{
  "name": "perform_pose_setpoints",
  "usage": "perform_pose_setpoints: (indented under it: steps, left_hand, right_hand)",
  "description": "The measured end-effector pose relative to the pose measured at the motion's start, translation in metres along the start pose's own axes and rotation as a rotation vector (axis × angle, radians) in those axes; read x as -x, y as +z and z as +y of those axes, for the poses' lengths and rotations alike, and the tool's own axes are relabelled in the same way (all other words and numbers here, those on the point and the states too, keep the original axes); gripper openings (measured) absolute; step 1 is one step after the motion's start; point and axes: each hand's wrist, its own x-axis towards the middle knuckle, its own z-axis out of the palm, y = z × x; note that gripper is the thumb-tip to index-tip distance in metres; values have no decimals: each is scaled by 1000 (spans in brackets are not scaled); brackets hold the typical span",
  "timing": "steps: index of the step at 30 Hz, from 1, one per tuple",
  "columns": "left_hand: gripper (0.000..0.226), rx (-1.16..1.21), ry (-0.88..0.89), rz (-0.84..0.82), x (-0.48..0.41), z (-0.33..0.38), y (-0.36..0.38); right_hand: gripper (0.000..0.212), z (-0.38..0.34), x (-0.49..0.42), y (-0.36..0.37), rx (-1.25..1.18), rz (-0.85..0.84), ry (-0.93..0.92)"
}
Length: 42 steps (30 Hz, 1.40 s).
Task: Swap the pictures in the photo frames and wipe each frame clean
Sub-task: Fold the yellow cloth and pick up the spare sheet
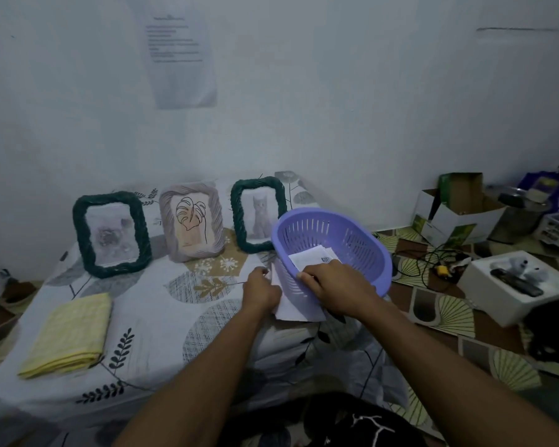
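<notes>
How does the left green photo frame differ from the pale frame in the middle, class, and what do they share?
The left green frame has a dark green border; the middle frame has a pale greyish one. The left green frame holds a blurred grey picture; the middle frame holds a line drawing of a leaf. Both stand upright on the patterned bedsheet, with braided-looking borders.

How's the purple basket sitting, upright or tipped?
Tipped: the purple basket tilts its opening toward the camera, right hand gripping its near rim, papers inside.
</notes>
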Motion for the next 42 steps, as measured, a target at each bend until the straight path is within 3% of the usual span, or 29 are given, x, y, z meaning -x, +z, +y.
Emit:
perform_pose_setpoints:
  steps: [6,10,13,15,18,20,30,42]
  left_hand:
    - [43,198,59,44,4,-14,-76]
    - [41,386,138,48,16,-12,-113]
    - [39,496,241,35,22,-9,-131]
    - [35,508,317,27,25,-8,-140]
    - [34,340,389,6,29,-10,-149]
    - [36,254,408,26,26,-19,-152]
    - [22,327,391,103,11,-51,-144]
    - [19,135,376,236,1,-69,-129]
  right_hand:
    - [40,-12,-1,0,29,17,60]
    - [31,-38,-7,-1,-49,262,0]
    - [44,-77,-25,3,-388,369,23]
    - [51,-103,-42,6,-730,285,186]
    - [34,-131,-62,18,-1183,144,339]
    - [34,-139,-70,31,-1187,171,327]
    - [35,-143,-70,65,-1041,247,194]
    - [29,-143,-69,81,-1036,229,264]
